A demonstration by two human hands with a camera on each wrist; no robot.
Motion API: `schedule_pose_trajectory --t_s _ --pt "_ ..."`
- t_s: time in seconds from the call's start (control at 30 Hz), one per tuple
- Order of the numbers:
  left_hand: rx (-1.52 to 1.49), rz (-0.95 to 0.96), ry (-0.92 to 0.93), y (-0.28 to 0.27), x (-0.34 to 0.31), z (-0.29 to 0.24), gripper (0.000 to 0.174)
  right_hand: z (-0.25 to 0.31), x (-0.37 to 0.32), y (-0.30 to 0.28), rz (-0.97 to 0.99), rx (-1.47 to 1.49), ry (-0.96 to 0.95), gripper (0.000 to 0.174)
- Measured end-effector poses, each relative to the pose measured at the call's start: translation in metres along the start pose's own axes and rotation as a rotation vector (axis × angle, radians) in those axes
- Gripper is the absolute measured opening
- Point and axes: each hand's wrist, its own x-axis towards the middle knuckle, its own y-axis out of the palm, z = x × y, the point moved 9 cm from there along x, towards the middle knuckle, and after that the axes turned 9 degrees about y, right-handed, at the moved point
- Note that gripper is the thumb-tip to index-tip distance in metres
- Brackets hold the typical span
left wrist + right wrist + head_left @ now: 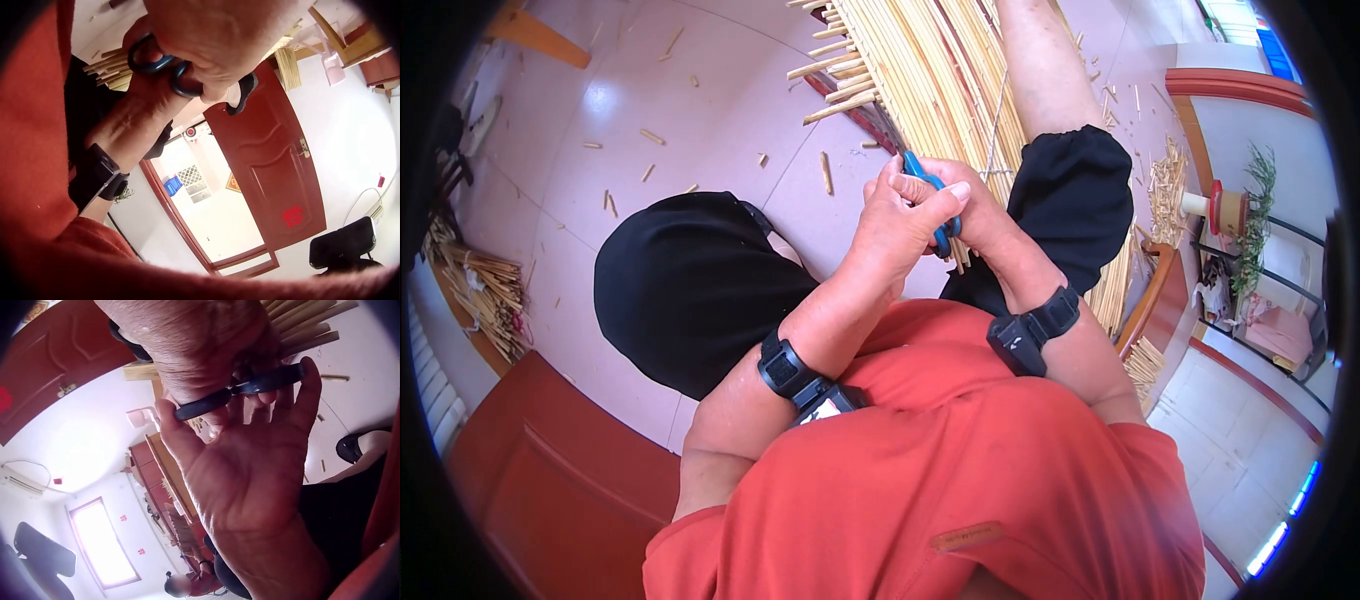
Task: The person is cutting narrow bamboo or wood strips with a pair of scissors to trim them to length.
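Note:
Blue-handled scissors (914, 163) are in my left hand (885, 235), whose thumb lies over the handles in the head view. In the right wrist view the handles (206, 405) span from the left thumb to a fingertip, edge-on, beside the left palm (244, 472). My right hand (988, 218) overlaps the scissors from the other side, close to the sticks; its fingers are mostly hidden, and I cannot tell what they hold. A mat of straight pale stalks (945, 80), tied with string (998, 125), lies just beyond both hands, its left ends uneven.
My black-clad knees (695, 285) flank the work, and a bare lower leg (1050, 70) runs along the mat's right side. Cut stalk pieces (827, 172) litter the tiled floor (730, 130). Stalk bundles (485, 300) lie far left, and a red wooden panel (550, 470) stands lower left.

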Motion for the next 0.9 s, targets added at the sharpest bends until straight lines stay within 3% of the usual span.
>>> schedule_pose_trajectory --t_s 0.23,0.33,0.37,0.4,0.43,0.47,0.53,0.67,0.77,0.9 --pt "-0.115 0.012 0.008 0.008 -0.017 0.004 0.05 -0.007 -0.026 0.005 0.05 0.033 0.112 0.044" --pt "0.03 0.105 -0.049 0.014 -0.026 0.017 0.06 0.002 -0.045 0.006 0.05 0.209 -0.009 0.04" --pt "0.027 0.007 -0.014 0.005 -0.023 0.02 0.063 -0.007 -0.056 0.003 0.07 0.328 0.139 0.038" --pt "0.024 -0.09 0.022 -0.004 -0.021 0.02 0.067 -0.001 -0.068 -0.005 0.039 0.229 0.079 0.039" --pt "-0.058 -0.107 0.011 -0.007 -0.023 0.003 0.055 -0.004 -0.072 -0.014 -0.012 0.303 0.041 0.04" --pt "-0.048 -0.093 0.004 -0.013 -0.019 0.002 0.055 -0.007 -0.074 -0.025 -0.064 0.375 0.0 0.041" --pt "-0.179 -0.422 0.209 -0.054 -0.013 -0.007 0.053 -0.007 -0.084 -0.05 -0.196 0.416 -0.038 0.045" --pt "-0.222 -0.398 0.128 -0.064 0.008 0.043 0.049 -0.012 -0.093 -0.069 -0.297 0.446 -0.089 0.044" --pt "-0.49 -0.065 0.048 -0.018 0.015 0.06 0.044 -0.017 -0.096 -0.061 -0.259 0.498 -0.077 0.039" --pt "-0.394 0.094 0.067 0.013 0.009 0.048 0.043 -0.022 -0.1 -0.054 -0.193 0.477 -0.072 0.038"
